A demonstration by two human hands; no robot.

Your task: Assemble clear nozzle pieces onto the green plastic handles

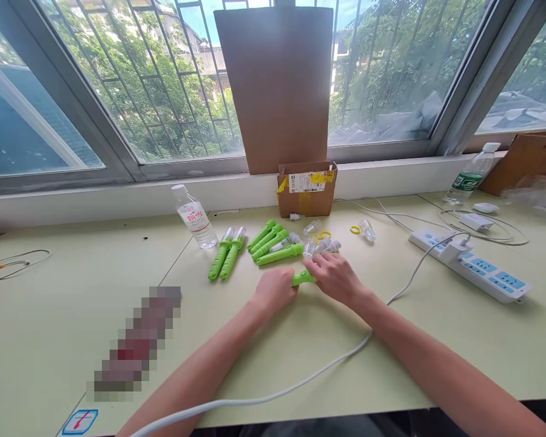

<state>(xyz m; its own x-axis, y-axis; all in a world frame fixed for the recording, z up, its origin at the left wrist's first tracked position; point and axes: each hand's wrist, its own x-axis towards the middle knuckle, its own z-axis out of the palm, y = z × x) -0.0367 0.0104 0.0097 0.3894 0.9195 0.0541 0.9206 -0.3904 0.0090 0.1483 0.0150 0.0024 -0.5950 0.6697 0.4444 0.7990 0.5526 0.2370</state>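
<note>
My left hand is closed round one end of a green plastic handle, and my right hand pinches its other end. Both hands rest low over the pale green table. Just beyond them lies a pile of several more green handles, with small clear plastic caps beside them. Two green handles with clear caps fitted lie side by side to the left. A yellow ring and a clear cap lie to the right.
A small open cardboard box and a tall cardboard sheet stand at the window sill. A water bottle stands left, another bottle right. A power strip and its white cable cross the table. A blurred patch lies at left.
</note>
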